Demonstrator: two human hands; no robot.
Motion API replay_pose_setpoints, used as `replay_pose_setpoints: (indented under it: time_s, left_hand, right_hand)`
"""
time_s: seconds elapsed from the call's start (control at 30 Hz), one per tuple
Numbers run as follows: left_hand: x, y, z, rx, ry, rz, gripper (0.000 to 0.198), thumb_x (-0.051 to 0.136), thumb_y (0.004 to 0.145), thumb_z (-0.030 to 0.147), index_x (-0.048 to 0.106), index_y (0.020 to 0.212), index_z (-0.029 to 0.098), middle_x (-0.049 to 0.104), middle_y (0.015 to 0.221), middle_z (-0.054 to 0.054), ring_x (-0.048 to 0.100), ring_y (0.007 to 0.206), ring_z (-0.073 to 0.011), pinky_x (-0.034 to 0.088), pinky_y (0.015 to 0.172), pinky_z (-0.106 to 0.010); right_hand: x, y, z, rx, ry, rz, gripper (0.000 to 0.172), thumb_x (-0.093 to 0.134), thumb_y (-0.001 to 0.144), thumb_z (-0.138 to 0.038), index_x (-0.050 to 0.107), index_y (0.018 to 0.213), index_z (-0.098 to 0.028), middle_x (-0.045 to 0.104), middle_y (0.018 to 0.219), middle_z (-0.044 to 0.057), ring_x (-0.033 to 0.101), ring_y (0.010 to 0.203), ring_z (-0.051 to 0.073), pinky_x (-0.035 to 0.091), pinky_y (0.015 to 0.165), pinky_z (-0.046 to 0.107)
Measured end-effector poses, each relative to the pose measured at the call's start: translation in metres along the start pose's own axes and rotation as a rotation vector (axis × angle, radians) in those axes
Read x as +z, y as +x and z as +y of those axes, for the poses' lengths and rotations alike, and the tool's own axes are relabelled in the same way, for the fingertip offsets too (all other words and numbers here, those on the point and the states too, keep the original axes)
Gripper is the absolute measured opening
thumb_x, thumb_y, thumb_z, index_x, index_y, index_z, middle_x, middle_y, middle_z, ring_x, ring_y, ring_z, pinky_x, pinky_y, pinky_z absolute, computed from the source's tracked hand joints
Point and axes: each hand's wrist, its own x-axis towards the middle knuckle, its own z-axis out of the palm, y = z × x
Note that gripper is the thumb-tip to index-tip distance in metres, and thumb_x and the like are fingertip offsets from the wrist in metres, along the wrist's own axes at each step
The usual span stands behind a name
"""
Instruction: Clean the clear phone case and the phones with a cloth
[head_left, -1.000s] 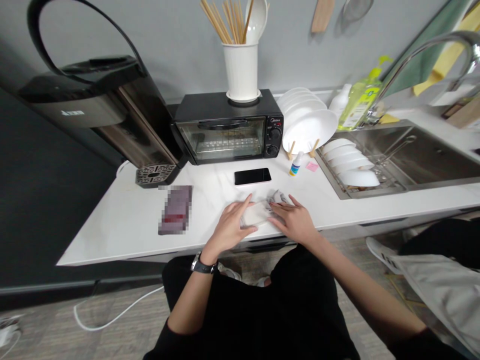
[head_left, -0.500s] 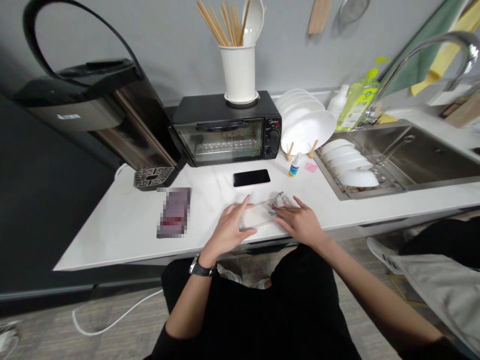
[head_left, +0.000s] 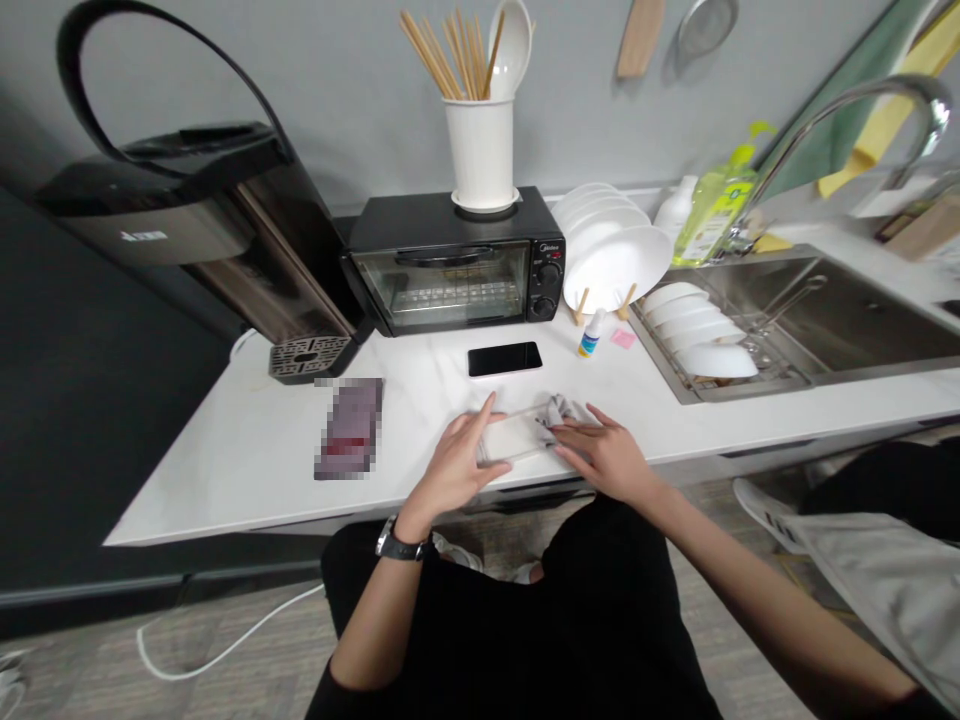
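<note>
Head view, right hand (head_left: 606, 457) on cloth (head_left: 559, 411), chopstick-filled cup (head_left: 481, 152)

Your single view looks from your own head, forward and steeply down at arm's reach over the white marbled stone-look tabletop (head_left: 225, 450), taking in plain grey wall (head_left: 360, 100) and grey wood-grain floor (head_left: 247, 690).
</note>
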Motion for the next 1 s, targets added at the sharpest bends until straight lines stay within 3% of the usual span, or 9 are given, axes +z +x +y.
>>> replay_pose_setpoints:
  time_s: [0.07,0.17,0.3,0.43,0.57,0.7,0.83,0.9,1.0]
  left_hand:
    - [0.001,0.003,-0.001,0.008,0.0,0.0,0.11,0.08,0.089,0.034,0.006,0.171,0.034,0.059,0.153,-0.006,0.049,0.135,-0.0323,0.036,0.119,-0.051]
    - [0.003,0.003,-0.005,-0.011,-0.013,0.025,0.104,0.078,0.091,0.039,0.013,0.171,0.028,0.06,0.15,-0.011,0.05,0.133,-0.0323,0.04,0.115,-0.049]
    - [0.005,-0.002,-0.008,-0.069,0.014,0.061,0.098,0.075,0.092,0.035,0.018,0.17,0.024,0.06,0.145,-0.014,0.053,0.127,-0.0316,0.046,0.108,-0.046]
    - [0.003,-0.002,-0.002,-0.036,0.027,0.051,0.104,0.078,0.09,0.035,0.013,0.171,0.03,0.061,0.149,-0.009,0.051,0.131,-0.0312,0.042,0.113,-0.047]
    - [0.002,0.003,0.002,-0.017,0.019,0.033,0.108,0.081,0.088,0.034,0.011,0.17,0.033,0.061,0.152,-0.006,0.052,0.132,-0.0308,0.038,0.116,-0.049]
    - [0.003,0.004,-0.001,-0.01,0.021,0.038,0.103,0.079,0.089,0.039,0.017,0.17,0.03,0.063,0.147,-0.009,0.053,0.129,-0.0318,0.04,0.114,-0.049]
    - [0.001,-0.003,-0.004,-0.041,-0.027,0.021,0.102,0.078,0.089,0.036,0.018,0.17,0.028,0.062,0.141,-0.012,0.056,0.125,-0.0304,0.046,0.108,-0.045]
    - [-0.001,-0.005,-0.004,-0.055,-0.039,0.021,0.104,0.08,0.088,0.035,0.016,0.17,0.03,0.062,0.141,-0.01,0.057,0.126,-0.0299,0.046,0.109,-0.044]
    - [-0.002,-0.003,-0.002,-0.04,-0.035,0.017,0.109,0.081,0.087,0.036,0.012,0.171,0.032,0.063,0.146,-0.008,0.053,0.134,-0.0304,0.038,0.117,-0.047]
  right_hand:
    - [0.008,0.01,-0.005,0.031,-0.072,0.043,0.04,0.052,0.108,-0.043,0.069,0.134,-0.017,0.074,0.134,0.015,0.069,0.128,0.032,0.039,0.123,0.06]
    - [0.033,0.036,-0.036,-0.018,-0.048,0.051,0.06,0.061,0.101,-0.057,0.065,0.139,-0.011,0.069,0.14,0.021,0.065,0.132,0.035,0.04,0.122,0.058]
    - [0.047,0.05,-0.068,-0.144,0.137,-0.028,0.05,0.06,0.101,-0.058,0.069,0.13,-0.018,0.077,0.128,0.013,0.069,0.126,0.029,0.043,0.122,0.051]
    - [0.02,0.027,-0.037,-0.134,0.171,-0.077,0.033,0.056,0.107,-0.047,0.071,0.128,-0.026,0.077,0.131,0.005,0.068,0.13,0.026,0.039,0.124,0.052]
    - [-0.003,0.015,0.003,0.0,0.002,-0.012,0.032,0.051,0.11,-0.04,0.073,0.126,-0.023,0.077,0.129,0.008,0.071,0.125,0.027,0.038,0.124,0.058]
    - [0.021,0.032,-0.024,-0.003,-0.052,0.05,0.045,0.06,0.103,-0.055,0.073,0.123,-0.016,0.075,0.131,0.017,0.068,0.129,0.033,0.04,0.122,0.059]
    - [0.048,0.04,-0.069,-0.135,0.137,0.023,0.053,0.062,0.099,-0.062,0.071,0.127,-0.018,0.075,0.133,0.014,0.067,0.13,0.029,0.042,0.123,0.051]
    - [0.042,0.031,-0.065,-0.137,0.175,0.001,0.046,0.06,0.103,-0.055,0.069,0.131,-0.021,0.074,0.136,0.01,0.066,0.133,0.026,0.04,0.124,0.051]
    - [0.015,0.012,-0.028,-0.073,0.133,-0.012,0.031,0.055,0.108,-0.041,0.07,0.13,-0.027,0.075,0.133,0.005,0.068,0.13,0.024,0.038,0.125,0.053]
